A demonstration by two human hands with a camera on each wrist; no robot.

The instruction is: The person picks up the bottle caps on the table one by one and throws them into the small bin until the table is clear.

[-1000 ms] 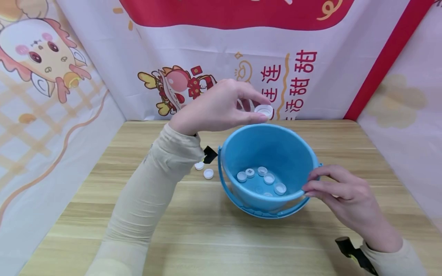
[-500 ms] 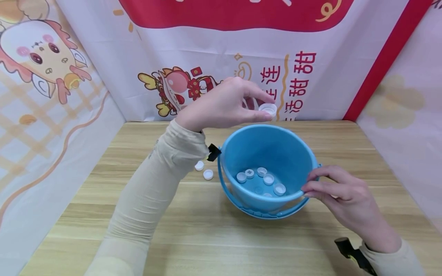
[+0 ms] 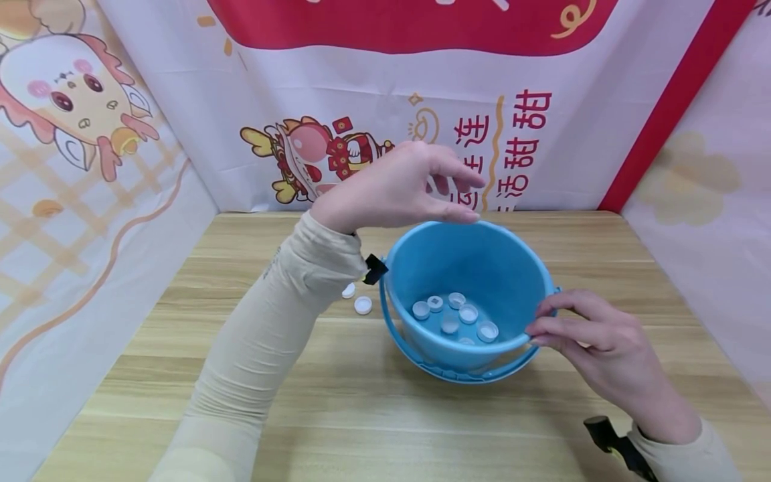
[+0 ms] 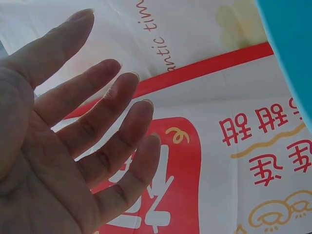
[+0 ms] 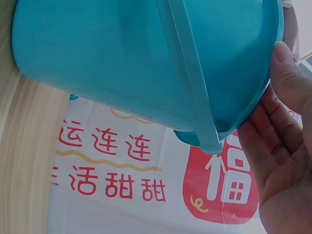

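A blue plastic bucket (image 3: 476,258) stands on the table with several small white bottle caps (image 3: 468,313) on its floor. One white cap (image 3: 449,325) among them looks blurred. Above the bucket's far rim hovers my left hand (image 3: 400,184), thumb and fingers apart, holding nothing; the left wrist view shows its fingers spread and loosely bent. At the bucket's right side, my right hand (image 3: 602,348) pinches the rim between thumb and fingers. In the right wrist view the thumb (image 5: 287,73) lies on the inner side of that rim.
Two white caps (image 3: 363,305) lie on the wooden table (image 3: 337,408) left of the bucket, one partly behind the left sleeve (image 3: 259,335). The bucket's handle (image 5: 192,78) hangs down on the near side. A printed cloth backdrop (image 3: 361,80) rises behind and beside the table.
My left hand has let go of the white cap it held, and its fingers have parted. A further cap now shows inside the bucket. My right hand has stayed on the rim.
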